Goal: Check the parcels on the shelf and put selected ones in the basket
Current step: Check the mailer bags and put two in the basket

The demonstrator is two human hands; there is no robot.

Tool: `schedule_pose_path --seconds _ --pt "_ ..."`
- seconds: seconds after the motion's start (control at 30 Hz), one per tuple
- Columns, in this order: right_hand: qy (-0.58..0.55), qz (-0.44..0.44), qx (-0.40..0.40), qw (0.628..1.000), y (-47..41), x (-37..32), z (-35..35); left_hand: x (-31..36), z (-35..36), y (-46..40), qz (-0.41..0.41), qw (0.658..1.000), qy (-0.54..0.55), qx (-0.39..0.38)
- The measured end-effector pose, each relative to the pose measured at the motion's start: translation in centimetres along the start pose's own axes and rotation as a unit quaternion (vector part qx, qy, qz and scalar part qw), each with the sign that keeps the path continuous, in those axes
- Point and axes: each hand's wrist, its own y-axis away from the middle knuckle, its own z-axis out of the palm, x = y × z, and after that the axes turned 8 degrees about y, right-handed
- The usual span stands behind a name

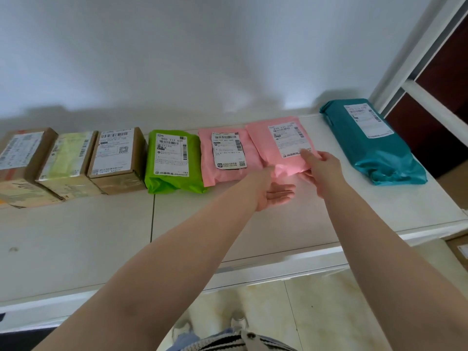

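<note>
A row of parcels lies along the back of the white shelf (253, 236). My right hand (323, 171) pinches the near right corner of a pink mailer bag (273, 145), thumb on top by its label, and that edge is lifted a little. My left hand (272, 192) is palm up with straight fingers, reaching under the same bag's near edge. This bag overlaps a second pink mailer (222, 158) to its left. No basket is in view.
Left of the pink bags lie a green mailer (172, 160) and three cardboard boxes (114, 158). A teal mailer (369, 143) lies at the far right near a white frame (405, 79). Another box (459, 249) sits below the shelf's right end.
</note>
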Motion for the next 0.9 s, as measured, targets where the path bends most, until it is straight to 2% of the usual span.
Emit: schedule_pose_path --seconds 0.1,0.23,0.33,0.5,0.6,0.67,0.73,0.9 --pt "0.051 -0.015 0.022 0.998 -0.4 0.3 0.2 0.0 -0.2 -0.1 -0.018 1.000 0.002 -0.005" --pt "0.142 -0.018 0.097 0.985 -0.9 0.8 0.0 -0.1 -0.4 0.1 -0.041 0.999 0.002 -0.013" --pt "0.203 -0.027 0.164 0.965 -0.8 0.8 -0.9 -0.2 -0.2 0.4 -0.044 0.999 -0.006 -0.028" --pt "0.227 -0.100 0.290 0.924 -0.8 -1.3 -5.3 0.2 0.7 0.6 -0.030 0.997 -0.011 -0.063" --pt "0.231 -0.076 0.369 0.897 -1.9 -2.5 -9.6 0.6 1.8 0.6 -0.011 0.996 0.009 -0.085" --pt "0.258 -0.032 0.371 0.891 -2.9 -2.5 -12.3 1.0 2.7 0.7 0.009 0.995 0.004 -0.096" --pt "0.293 0.004 0.334 0.896 -4.1 -2.2 -14.3 1.6 4.0 0.5 0.035 0.994 -0.013 -0.101" --pt "0.311 0.020 0.249 0.917 -6.1 -1.6 -16.0 2.6 8.5 -1.2 0.101 0.989 -0.081 -0.064"
